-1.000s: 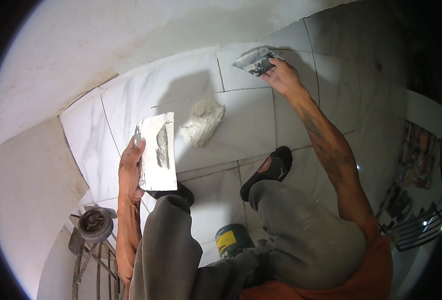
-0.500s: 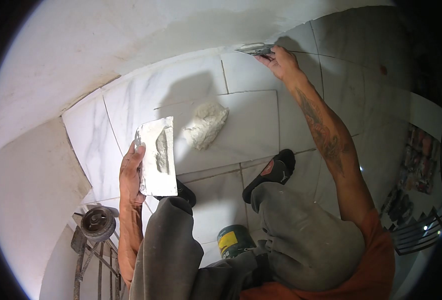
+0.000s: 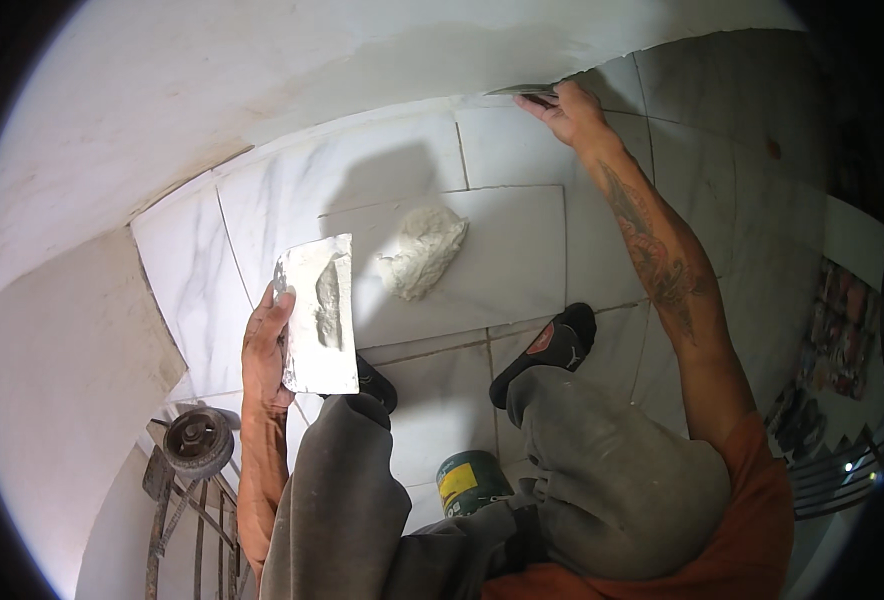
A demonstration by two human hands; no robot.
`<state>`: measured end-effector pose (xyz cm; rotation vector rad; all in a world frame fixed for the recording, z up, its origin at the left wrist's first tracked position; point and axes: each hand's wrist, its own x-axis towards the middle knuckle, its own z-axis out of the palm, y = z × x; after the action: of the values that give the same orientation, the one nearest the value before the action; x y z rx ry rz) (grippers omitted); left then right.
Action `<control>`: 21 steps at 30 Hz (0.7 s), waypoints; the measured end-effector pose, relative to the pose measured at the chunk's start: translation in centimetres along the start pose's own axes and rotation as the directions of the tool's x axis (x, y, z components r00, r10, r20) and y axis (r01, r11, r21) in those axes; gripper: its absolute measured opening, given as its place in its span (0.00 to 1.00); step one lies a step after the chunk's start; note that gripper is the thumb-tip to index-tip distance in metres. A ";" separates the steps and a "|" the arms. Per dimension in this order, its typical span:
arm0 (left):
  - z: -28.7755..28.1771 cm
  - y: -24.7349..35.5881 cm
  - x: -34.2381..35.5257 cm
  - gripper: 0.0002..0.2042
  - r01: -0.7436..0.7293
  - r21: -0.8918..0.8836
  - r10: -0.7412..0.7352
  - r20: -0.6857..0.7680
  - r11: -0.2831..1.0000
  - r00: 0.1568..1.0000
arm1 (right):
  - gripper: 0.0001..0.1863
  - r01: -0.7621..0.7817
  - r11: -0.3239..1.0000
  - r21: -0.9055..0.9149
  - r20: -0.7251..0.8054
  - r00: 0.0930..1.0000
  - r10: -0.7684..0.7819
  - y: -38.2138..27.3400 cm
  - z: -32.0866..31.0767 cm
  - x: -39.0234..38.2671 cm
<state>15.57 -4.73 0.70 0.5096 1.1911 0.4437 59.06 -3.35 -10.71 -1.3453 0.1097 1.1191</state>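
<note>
In my left hand is a flat rectangular plastering board, gripped at its left edge with the thumb on top. A grey smear of plaster lies on its white-coated face. My right arm reaches far forward, and my right hand is closed on a thin metal trowel. The blade lies at the foot of the plastered wall, which has a damp grey patch. Between my hands, a lumpy heap of white plaster rests on a loose marble-patterned tile.
A dark green tin with a yellow label stands between my legs. At the lower left is a rusty metal frame with a wheel. My feet in black slides are on the tiled floor. A dark metal rack sits at the right.
My right hand has tipped the trowel from showing its top to nearly edge-on against the wall, slightly higher. My left hand and the board have hardly moved.
</note>
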 end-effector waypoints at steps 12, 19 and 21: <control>0.1 0.3 -0.2 0.26 0.007 0.028 -0.007 -0.012 1.000 1.000 | 0.22 -0.064 0.980 0.187 0.192 0.981 0.027 -1.0 -1.7 1.4; 0.1 0.3 -0.3 0.26 -0.003 0.002 0.003 0.000 1.000 1.000 | 0.21 -0.085 0.970 0.227 0.125 0.990 0.058 -3.1 -0.3 -0.7; 0.0 0.2 -0.2 0.26 -0.005 0.001 0.005 0.003 1.000 1.000 | 0.19 0.012 0.998 -0.069 0.243 0.970 0.005 -3.9 -1.2 -1.0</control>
<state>15.47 -4.70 0.93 0.5138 1.1870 0.4467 61.86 -4.20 -7.70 -1.2580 -0.1122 1.2856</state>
